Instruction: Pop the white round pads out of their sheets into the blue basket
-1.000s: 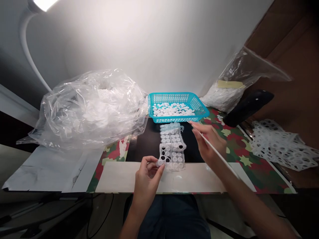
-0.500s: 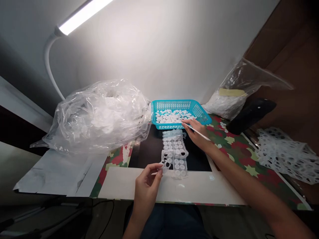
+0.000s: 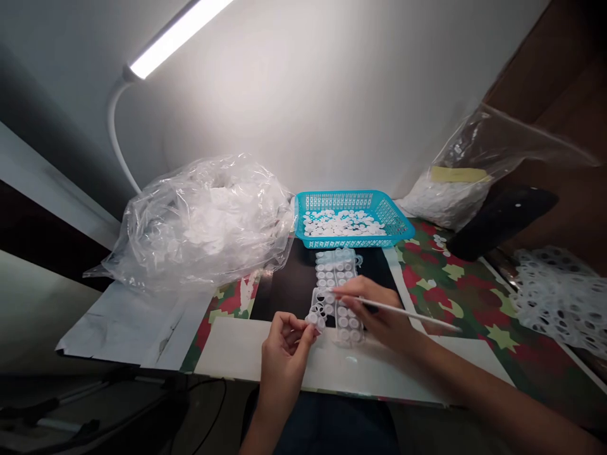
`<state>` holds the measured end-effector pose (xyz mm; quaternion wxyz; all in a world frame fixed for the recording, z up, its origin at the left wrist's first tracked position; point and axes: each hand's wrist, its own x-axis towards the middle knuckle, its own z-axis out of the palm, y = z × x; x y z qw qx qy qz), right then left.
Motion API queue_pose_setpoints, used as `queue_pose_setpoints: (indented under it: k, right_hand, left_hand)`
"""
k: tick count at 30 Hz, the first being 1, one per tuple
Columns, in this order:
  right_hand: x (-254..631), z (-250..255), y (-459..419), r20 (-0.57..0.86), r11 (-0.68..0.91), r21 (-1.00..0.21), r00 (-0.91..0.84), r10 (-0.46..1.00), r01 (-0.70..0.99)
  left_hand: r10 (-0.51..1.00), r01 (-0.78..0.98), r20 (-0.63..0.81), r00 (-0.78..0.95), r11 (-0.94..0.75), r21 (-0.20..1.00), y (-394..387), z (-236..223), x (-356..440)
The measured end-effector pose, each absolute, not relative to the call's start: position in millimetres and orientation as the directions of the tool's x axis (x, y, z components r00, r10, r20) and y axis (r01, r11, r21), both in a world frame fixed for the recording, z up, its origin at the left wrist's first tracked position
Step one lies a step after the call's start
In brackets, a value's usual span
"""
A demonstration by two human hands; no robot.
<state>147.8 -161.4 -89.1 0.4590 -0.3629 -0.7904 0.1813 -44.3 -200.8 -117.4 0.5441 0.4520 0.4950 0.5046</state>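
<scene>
My left hand point(image 3: 287, 347) pinches the lower left corner of a translucent sheet of round plastic discs point(image 3: 349, 322), near a few open ring holes. Above the same sheet, my right hand point(image 3: 379, 309) grips a thin white stick point(image 3: 417, 312) like a pen. The stick's tip is close to the discs; whether it touches them I cannot tell. The sheet lies lengthwise over a black mat point(image 3: 284, 278) and a pale strip point(image 3: 246, 341) at the table's front. Just behind it stands a turquoise basket point(image 3: 351, 242) with many loose white discs point(image 3: 341, 222) inside.
A large clear bag of white material point(image 3: 203, 221) lies at left, over grey sheets point(image 3: 123, 322). At back right are another clear bag point(image 3: 441, 199) and a black object point(image 3: 505, 221). White perforated sheets point(image 3: 559, 297) lie far right. A lamp point(image 3: 180, 38) shines above.
My right hand has come back from the basket to the sheet, with the stick still in it. My left hand keeps its pinch on the corner. The view has shifted slightly.
</scene>
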Motion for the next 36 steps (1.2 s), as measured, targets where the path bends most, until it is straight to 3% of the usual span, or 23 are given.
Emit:
queue_pose_setpoints:
  k: [4, 7, 9, 14, 36]
  right_hand:
    - [133.2, -103.3, -175.6, 0.461, 0.581, -0.753, -0.381, 0.801, 0.309]
    - [125.5, -106.7, -177.6, 0.395, 0.526, -0.803, -0.410, 0.822, 0.281]
    - [122.1, -106.9, -177.3, 0.361, 0.490, -0.834, -0.420, 0.832, 0.254]
    - [119.1, -106.4, -177.0, 0.317, 0.452, -0.864, -0.455, 0.832, 0.225]
    - [119.7, -99.5, -182.6, 0.259, 0.544, -0.766, -0.610, 0.749, 0.343]
  left_hand:
    - [1.000, 0.124, -0.029, -0.003, 0.029, 0.992, -203.3, -118.6, -45.2]
    - [0.997, 0.393, 0.076, -0.016, -0.064, 0.918, -207.4, -120.1, -48.5]
    - [0.994, 0.455, 0.107, -0.012, -0.090, 0.886, -209.8, -120.6, -51.5]
    - [0.996, 0.430, 0.074, 0.039, -0.084, 0.899, -210.9, -118.7, -58.6]
    - [0.998, 0.388, 0.024, 0.062, -0.047, 0.920, -211.5, -114.5, -64.4]
